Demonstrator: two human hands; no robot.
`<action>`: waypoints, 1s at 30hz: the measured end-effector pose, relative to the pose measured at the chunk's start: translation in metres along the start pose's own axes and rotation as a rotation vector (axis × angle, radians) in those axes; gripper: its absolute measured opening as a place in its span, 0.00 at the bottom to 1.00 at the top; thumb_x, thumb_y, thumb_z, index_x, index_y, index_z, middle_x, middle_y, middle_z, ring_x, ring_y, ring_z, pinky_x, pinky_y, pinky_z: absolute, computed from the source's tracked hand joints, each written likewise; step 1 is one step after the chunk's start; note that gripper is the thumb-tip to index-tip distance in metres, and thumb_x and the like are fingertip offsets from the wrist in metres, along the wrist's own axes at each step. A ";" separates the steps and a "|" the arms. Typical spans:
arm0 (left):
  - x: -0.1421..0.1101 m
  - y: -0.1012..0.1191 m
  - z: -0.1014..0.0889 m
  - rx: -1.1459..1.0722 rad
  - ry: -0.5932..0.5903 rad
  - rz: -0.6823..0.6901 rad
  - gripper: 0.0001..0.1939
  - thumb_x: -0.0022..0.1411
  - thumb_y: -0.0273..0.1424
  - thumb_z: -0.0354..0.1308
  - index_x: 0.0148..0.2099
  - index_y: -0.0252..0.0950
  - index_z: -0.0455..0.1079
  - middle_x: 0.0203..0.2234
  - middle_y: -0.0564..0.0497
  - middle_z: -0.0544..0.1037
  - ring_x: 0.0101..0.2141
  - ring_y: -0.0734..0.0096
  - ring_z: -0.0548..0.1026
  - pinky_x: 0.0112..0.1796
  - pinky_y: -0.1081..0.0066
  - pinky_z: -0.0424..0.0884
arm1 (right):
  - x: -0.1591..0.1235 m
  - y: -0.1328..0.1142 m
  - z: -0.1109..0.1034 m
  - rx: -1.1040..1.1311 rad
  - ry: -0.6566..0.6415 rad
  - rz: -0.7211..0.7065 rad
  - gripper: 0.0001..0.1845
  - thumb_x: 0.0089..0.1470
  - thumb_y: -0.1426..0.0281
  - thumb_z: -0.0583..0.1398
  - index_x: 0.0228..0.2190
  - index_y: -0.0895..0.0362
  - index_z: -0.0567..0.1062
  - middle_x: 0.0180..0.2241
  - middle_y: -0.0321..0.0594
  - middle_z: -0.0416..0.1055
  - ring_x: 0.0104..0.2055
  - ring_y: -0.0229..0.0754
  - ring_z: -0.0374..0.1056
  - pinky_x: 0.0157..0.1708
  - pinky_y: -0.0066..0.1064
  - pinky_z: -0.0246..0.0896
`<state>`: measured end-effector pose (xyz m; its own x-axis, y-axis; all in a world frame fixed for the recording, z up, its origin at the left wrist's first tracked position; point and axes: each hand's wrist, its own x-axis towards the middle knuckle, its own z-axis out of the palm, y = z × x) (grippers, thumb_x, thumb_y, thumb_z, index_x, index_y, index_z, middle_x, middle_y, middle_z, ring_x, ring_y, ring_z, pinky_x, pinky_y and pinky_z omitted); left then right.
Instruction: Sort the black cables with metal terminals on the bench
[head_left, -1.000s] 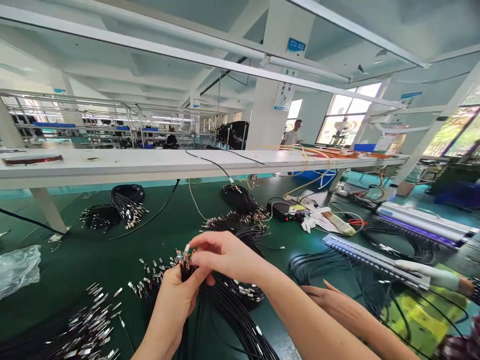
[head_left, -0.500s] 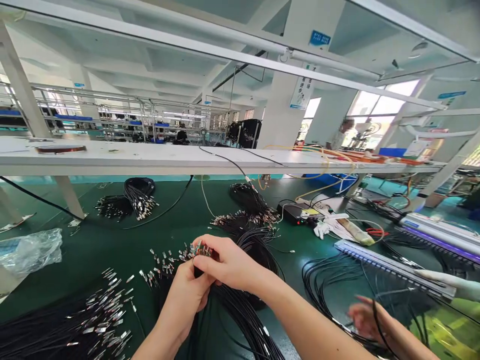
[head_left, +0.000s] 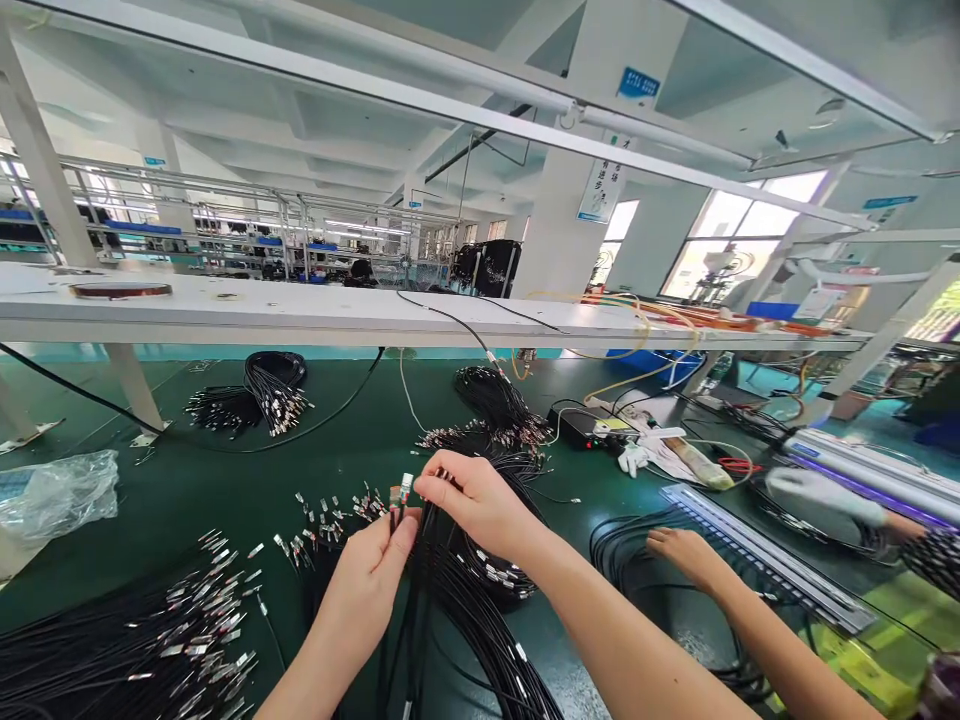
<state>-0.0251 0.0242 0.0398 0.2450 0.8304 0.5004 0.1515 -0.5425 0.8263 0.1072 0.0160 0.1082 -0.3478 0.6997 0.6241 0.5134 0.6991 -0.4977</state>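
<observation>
My left hand is closed on a few black cables, whose small connector ends stick up above the thumb. Just to its right, my right hand is curled around other black cables, which hang down toward the table edge; its fingertips cover their ends. Behind my left hand lie loose cable ends with silvery connectors. A large pile of black cables fills the lower left. Another bundle curves below my right forearm.
Coiled cable bundles rest farther back on the green table. A white shelf crosses above it. At right, a co-worker's bare hand touches cables beside a slotted bar; a gloved hand is beyond. A plastic bag lies left.
My hands were together around a cluster of connectors; now they are slightly apart, each with cables. The co-worker's bare hand has moved up and left, onto the cables.
</observation>
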 end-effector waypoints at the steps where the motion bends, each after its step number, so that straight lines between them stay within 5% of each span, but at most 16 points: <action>1: 0.000 0.002 -0.001 0.060 -0.036 0.018 0.21 0.56 0.45 0.40 0.34 0.35 0.66 0.26 0.51 0.68 0.29 0.73 0.63 0.33 0.74 0.60 | 0.000 -0.001 -0.001 0.034 -0.026 0.018 0.09 0.50 0.68 0.54 0.20 0.57 0.65 0.17 0.29 0.62 0.18 0.30 0.59 0.18 0.22 0.55; 6: -0.003 0.010 -0.004 0.001 -0.252 0.055 0.19 0.58 0.42 0.39 0.38 0.37 0.67 0.31 0.52 0.69 0.36 0.74 0.64 0.43 0.74 0.57 | 0.001 -0.006 -0.006 0.161 -0.202 0.132 0.07 0.48 0.67 0.54 0.23 0.57 0.65 0.15 0.29 0.63 0.14 0.32 0.61 0.11 0.21 0.56; 9: -0.009 0.008 -0.001 -0.384 -0.341 -0.016 0.15 0.58 0.40 0.43 0.37 0.36 0.66 0.34 0.51 0.69 0.39 0.75 0.64 0.48 0.72 0.56 | 0.002 -0.016 -0.006 0.085 -0.349 0.145 0.05 0.49 0.69 0.53 0.24 0.56 0.65 0.16 0.29 0.64 0.13 0.31 0.60 0.10 0.20 0.53; 13: -0.015 0.007 -0.002 -0.901 -0.475 -0.092 0.13 0.58 0.37 0.43 0.30 0.33 0.60 0.17 0.55 0.60 0.20 0.80 0.63 0.28 0.73 0.65 | 0.016 -0.039 0.006 -0.267 -0.399 -0.169 0.09 0.50 0.69 0.53 0.23 0.58 0.68 0.17 0.30 0.64 0.18 0.30 0.60 0.17 0.20 0.54; 15: -0.016 0.008 -0.010 -0.974 -0.459 -0.166 0.13 0.58 0.38 0.44 0.26 0.34 0.56 0.13 0.59 0.51 0.13 0.86 0.50 0.16 0.81 0.53 | 0.030 -0.044 0.014 -0.358 -0.397 -0.305 0.12 0.51 0.68 0.53 0.21 0.60 0.69 0.18 0.31 0.64 0.21 0.30 0.60 0.22 0.21 0.53; 17: -0.017 0.004 -0.024 -1.012 -0.286 -0.232 0.14 0.56 0.39 0.46 0.24 0.35 0.52 0.12 0.61 0.45 0.12 0.87 0.42 0.13 0.83 0.41 | 0.044 -0.035 0.024 -0.279 -0.348 -0.268 0.15 0.54 0.66 0.49 0.26 0.59 0.71 0.20 0.30 0.61 0.23 0.30 0.58 0.24 0.21 0.53; 20: -0.023 -0.023 -0.053 -1.092 0.195 -0.248 0.17 0.55 0.38 0.49 0.21 0.36 0.49 0.11 0.61 0.43 0.11 0.86 0.40 0.11 0.82 0.39 | 0.048 0.007 0.055 -0.184 -0.238 0.018 0.23 0.57 0.64 0.36 0.38 0.56 0.67 0.19 0.29 0.54 0.19 0.30 0.54 0.21 0.22 0.52; 23: -0.035 -0.071 -0.076 -1.190 0.569 -0.328 0.16 0.56 0.36 0.48 0.21 0.35 0.50 0.09 0.61 0.47 0.09 0.86 0.45 0.11 0.82 0.42 | 0.018 0.061 0.108 -0.330 -0.338 0.196 0.16 0.53 0.65 0.49 0.21 0.59 0.69 0.16 0.30 0.55 0.20 0.32 0.55 0.22 0.26 0.53; 25: -0.043 -0.100 -0.084 -1.217 0.672 -0.400 0.16 0.57 0.36 0.45 0.21 0.35 0.51 0.09 0.61 0.49 0.09 0.85 0.48 0.11 0.82 0.46 | -0.014 0.087 0.147 -0.426 -0.489 0.308 0.15 0.47 0.62 0.57 0.15 0.57 0.67 0.14 0.30 0.59 0.20 0.34 0.59 0.22 0.28 0.56; 27: -0.049 -0.119 -0.085 -1.214 0.700 -0.428 0.14 0.58 0.35 0.43 0.22 0.35 0.52 0.10 0.60 0.50 0.09 0.85 0.50 0.11 0.82 0.48 | -0.043 0.100 0.179 -0.504 -0.583 0.386 0.15 0.42 0.59 0.60 0.20 0.60 0.69 0.20 0.34 0.67 0.26 0.37 0.65 0.28 0.33 0.61; 30: -0.050 -0.124 -0.082 -1.191 0.681 -0.421 0.11 0.58 0.30 0.43 0.23 0.34 0.54 0.11 0.60 0.50 0.10 0.85 0.50 0.12 0.82 0.48 | -0.064 0.100 0.198 -0.572 -0.630 0.440 0.12 0.45 0.63 0.59 0.25 0.61 0.71 0.29 0.40 0.71 0.34 0.41 0.68 0.35 0.38 0.63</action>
<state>-0.1343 0.0603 -0.0661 -0.1655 0.9822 -0.0885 -0.8650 -0.1015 0.4913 0.0257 0.0703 -0.1012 -0.3048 0.9498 -0.0705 0.9461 0.2934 -0.1370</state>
